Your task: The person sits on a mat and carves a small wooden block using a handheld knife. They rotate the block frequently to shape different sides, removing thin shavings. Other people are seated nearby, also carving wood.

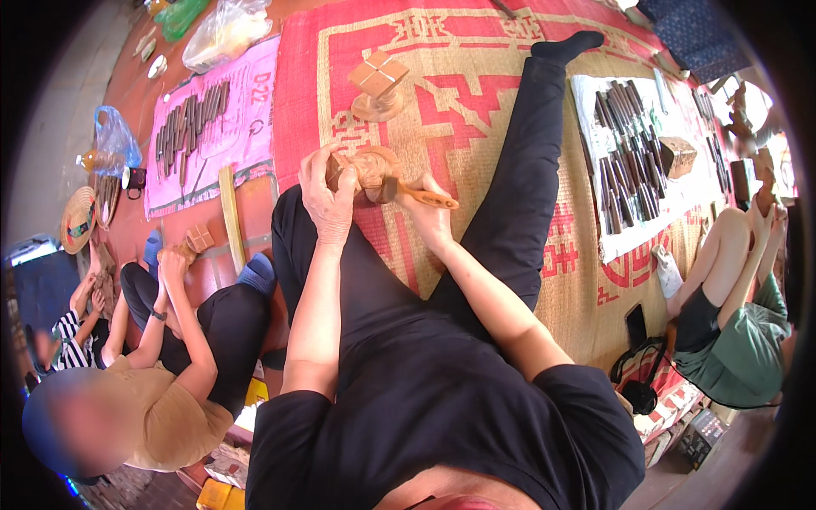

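Note:
My left hand is closed around a carved block of pale brown wood, held above the mat between my legs. In my right hand is a flat paintbrush with an orange-brown wooden handle. Its dark head lies against the carving's near right side; whether the bristles touch the wood is hard to tell. Just beyond, another wooden carving with a square, cross-marked top stands on the mat.
Chisels lie in rows on a pink sheet at left, and more chisels on a white sheet at right. A wooden strip lies by my left knee. People sit at both sides.

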The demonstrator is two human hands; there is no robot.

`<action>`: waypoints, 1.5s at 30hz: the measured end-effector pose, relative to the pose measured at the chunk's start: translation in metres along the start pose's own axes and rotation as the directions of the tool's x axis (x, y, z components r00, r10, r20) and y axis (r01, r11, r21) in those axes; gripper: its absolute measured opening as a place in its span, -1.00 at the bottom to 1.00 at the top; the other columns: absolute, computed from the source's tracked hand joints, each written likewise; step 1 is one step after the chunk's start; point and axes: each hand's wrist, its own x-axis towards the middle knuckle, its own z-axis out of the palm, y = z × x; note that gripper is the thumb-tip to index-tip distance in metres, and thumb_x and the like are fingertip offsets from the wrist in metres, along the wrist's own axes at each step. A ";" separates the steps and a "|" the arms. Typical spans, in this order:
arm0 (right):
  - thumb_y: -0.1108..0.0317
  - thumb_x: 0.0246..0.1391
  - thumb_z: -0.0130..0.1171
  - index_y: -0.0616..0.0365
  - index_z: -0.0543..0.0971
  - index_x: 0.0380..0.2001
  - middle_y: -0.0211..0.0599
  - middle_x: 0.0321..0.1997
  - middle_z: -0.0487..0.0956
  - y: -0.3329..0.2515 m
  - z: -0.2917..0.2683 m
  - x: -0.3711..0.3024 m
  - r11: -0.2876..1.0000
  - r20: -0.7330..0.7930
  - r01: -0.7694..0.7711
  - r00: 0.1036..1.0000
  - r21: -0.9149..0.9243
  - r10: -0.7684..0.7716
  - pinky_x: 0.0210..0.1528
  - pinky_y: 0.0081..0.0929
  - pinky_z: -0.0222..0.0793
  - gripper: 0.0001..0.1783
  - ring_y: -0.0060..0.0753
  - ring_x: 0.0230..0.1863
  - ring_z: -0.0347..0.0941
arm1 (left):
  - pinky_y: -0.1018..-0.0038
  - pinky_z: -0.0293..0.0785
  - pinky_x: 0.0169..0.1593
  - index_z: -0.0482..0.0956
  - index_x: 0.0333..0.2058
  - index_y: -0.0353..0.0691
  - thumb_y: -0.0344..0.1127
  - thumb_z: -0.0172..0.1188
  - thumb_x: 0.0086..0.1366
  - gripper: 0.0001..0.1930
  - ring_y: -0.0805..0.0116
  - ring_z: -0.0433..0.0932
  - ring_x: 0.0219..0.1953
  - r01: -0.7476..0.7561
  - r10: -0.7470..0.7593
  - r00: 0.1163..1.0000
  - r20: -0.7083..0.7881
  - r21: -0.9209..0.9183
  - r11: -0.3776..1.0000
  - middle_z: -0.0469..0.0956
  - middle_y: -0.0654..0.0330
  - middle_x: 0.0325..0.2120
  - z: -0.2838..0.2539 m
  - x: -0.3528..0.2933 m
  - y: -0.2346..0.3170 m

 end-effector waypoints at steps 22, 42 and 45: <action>0.42 -0.09 0.37 0.23 0.52 -0.41 -0.38 -0.43 0.52 -0.001 -0.004 -0.027 0.977 0.243 -0.215 0.947 -0.014 0.212 -0.23 -0.55 0.38 -0.79 -0.61 -0.34 0.43 | 0.25 0.38 0.09 0.53 -0.03 -0.20 -0.35 0.22 0.11 -0.61 0.08 0.45 -0.01 0.000 0.000 1.000 -0.016 0.009 1.000 0.47 0.06 -0.11 0.001 0.001 -0.001; 0.43 -0.23 0.34 0.25 0.52 -0.56 -0.30 -0.55 0.56 -0.031 -0.030 0.063 0.975 0.094 -0.205 0.976 0.090 0.197 -0.36 -0.47 0.41 -0.81 -0.48 -0.47 0.50 | 0.27 0.38 0.10 0.54 -0.07 -0.24 -0.37 0.21 0.10 -0.63 0.09 0.47 -0.01 -0.039 0.040 0.997 0.066 -0.026 0.999 0.50 0.07 -0.11 -0.014 -0.006 -0.006; 0.43 -0.22 0.33 0.28 0.59 -0.51 -0.24 -0.53 0.61 -0.032 -0.015 0.092 0.988 0.092 -0.152 0.985 0.029 0.149 -0.33 -0.47 0.45 -0.83 -0.45 -0.45 0.55 | 0.28 0.37 0.12 0.55 -0.08 -0.26 -0.37 0.24 0.05 -0.61 0.10 0.47 -0.01 -0.214 0.209 0.970 0.123 0.023 0.977 0.49 0.07 -0.12 -0.008 -0.014 0.005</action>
